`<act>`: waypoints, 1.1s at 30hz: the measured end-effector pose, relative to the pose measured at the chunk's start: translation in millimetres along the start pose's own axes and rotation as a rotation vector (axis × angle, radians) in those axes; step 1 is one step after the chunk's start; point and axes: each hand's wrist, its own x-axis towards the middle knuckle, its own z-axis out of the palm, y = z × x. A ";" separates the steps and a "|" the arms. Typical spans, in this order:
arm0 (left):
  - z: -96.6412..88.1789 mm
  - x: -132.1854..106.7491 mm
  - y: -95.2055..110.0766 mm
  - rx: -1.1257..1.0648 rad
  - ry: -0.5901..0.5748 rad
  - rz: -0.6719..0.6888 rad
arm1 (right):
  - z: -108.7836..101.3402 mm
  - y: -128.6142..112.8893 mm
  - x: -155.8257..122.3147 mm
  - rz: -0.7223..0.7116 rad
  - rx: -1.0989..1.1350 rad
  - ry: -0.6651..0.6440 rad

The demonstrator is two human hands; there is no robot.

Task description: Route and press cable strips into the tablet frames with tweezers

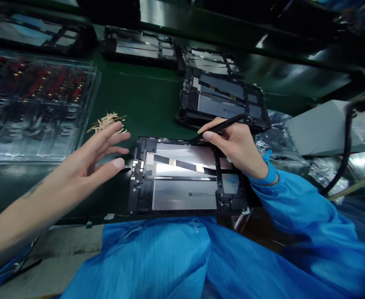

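Two hands engaged: black tool (223, 124) pinched in right hand (237, 145) at opened tablet's (182, 178) far edge, left hand (95, 158) open at its left edge; probing judged underway, steadying needed next.

The right hand (237, 143) covers the upper right corner of the opened tablet (182, 178), and the tool tip (198, 139) is too small to make out. In the upper left of the frame, the clear tray (39, 104) is blurred and cut off. The printed label (198, 194) is unreadable.
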 end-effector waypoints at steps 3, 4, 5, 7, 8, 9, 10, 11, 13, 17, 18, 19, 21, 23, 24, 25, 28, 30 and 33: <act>0.7 1.6 -1.6 -0.013 0.038 0.039 | -0.4 -1.6 0.3 0.011 -0.007 -0.013; 0.8 1.8 -1.6 -0.020 0.050 0.049 | -0.6 -1.5 0.3 0.016 -0.006 -0.014; 0.7 1.7 -1.5 -0.023 0.056 0.053 | -0.8 -1.2 0.3 0.022 0.000 -0.015; 0.1 1.4 -1.4 -0.019 0.060 0.054 | -1.3 -0.3 0.0 0.038 0.036 -0.013; -0.3 1.2 -1.6 -0.015 0.061 0.055 | -1.5 0.1 -0.1 0.044 0.059 -0.010; -0.6 1.1 -1.8 -0.011 0.062 0.056 | -1.7 0.4 -0.3 0.047 0.078 -0.008; -0.9 1.1 -2.0 -0.006 0.062 0.057 | -1.9 0.6 -0.4 0.044 0.087 -0.007; -1.0 1.1 -2.2 -0.003 0.066 0.063 | -1.9 0.7 -0.5 0.038 0.082 -0.007; -0.7 1.5 -2.2 -0.006 0.066 0.071 | -1.8 0.6 -0.3 0.018 0.042 -0.010; 0.9 2.7 -1.6 -0.011 0.068 0.062 | -1.2 -0.9 0.2 -0.008 -0.019 -0.019; 1.1 3.0 -1.4 -0.008 0.070 0.056 | -1.1 -1.3 0.2 -0.009 -0.022 -0.022; 1.3 3.3 -1.3 -0.003 0.075 0.053 | -1.1 -1.7 0.1 -0.009 -0.021 -0.025; 1.2 3.6 -1.0 0.001 0.077 0.046 | -1.3 -2.3 -0.2 -0.004 -0.012 -0.028; 0.8 3.4 -0.8 -0.002 0.067 0.042 | -1.4 -2.2 -0.2 0.014 0.003 -0.027; 0.6 3.0 -0.8 -0.007 0.058 0.044 | -1.3 -1.9 0.2 0.029 0.014 -0.025; 0.3 2.6 -0.8 -0.012 0.048 0.046 | -1.0 -1.5 0.7 0.046 0.027 -0.022; -2.7 1.3 -1.0 -0.013 0.033 0.061 | 0.4 -1.0 1.4 0.091 0.083 0.004; -8.8 2.7 -1.5 0.005 0.024 0.104 | 1.1 -2.1 -0.6 0.119 0.092 0.047; -33.2 14.8 -9.2 0.237 0.025 0.148 | 1.1 -0.9 -6.8 0.179 0.001 0.126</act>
